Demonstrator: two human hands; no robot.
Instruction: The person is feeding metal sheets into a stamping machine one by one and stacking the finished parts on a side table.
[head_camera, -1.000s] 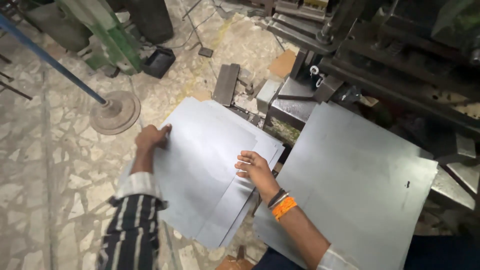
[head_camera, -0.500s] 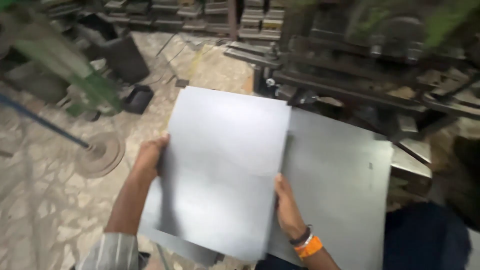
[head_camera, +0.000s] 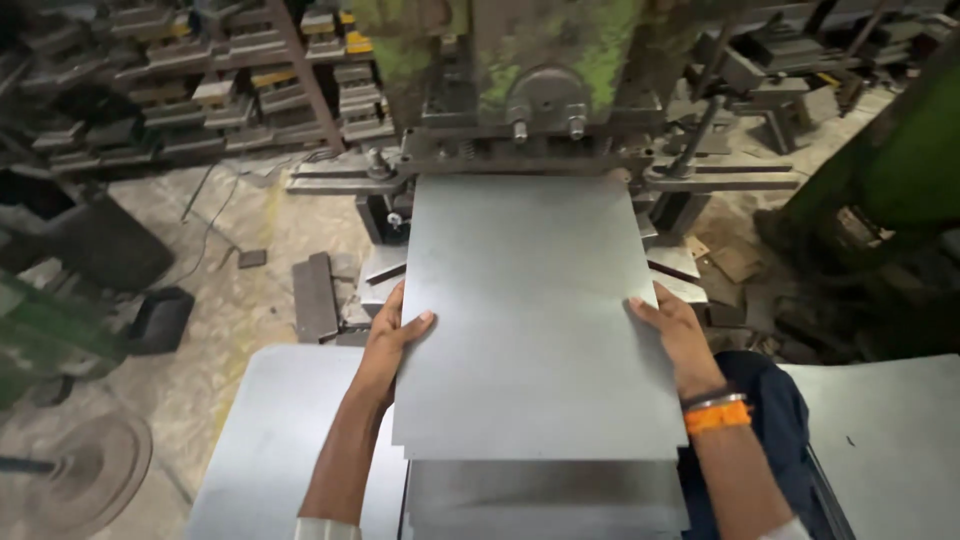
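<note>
Green, flaking paint covers the press machine (head_camera: 545, 70) at twelve o'clock, the biggest thing in view, its steel bed and cross bars dark with grime. Shelves of heavy metal dies (head_camera: 200, 90) fill the ten o'clock corner, and the speckled workshop floor (head_camera: 230, 300) spreads out toward nine.

A grey metal sheet (head_camera: 530, 320) lies at the centre, long edge running toward the press. Its far edge sits right at the mouth of the machine, under the head, while its near edge overhangs a stack of like sheets (head_camera: 545, 495) at six o'clock. More flat sheet stock lies at seven o'clock (head_camera: 270, 440) and at four o'clock (head_camera: 890, 440).

The left hand (head_camera: 395, 335) grips the sheet's left edge, thumb on top and the fingers curled beneath, closed on the metal. The right hand (head_camera: 670, 335) holds the right edge the same way, thumb over the face, fingers tucked under and mostly hidden. An orange wristband (head_camera: 718, 415) circles the right wrist.

As a judgement: the sheet is lifted off the stack and brought up to the press, so the picking and carrying look done. Whether its front edge is fully seated against a stop inside the machine cannot be told. Feeding it home and the pressing itself seem left, and the stack below suggests many more sheets wait.
</note>
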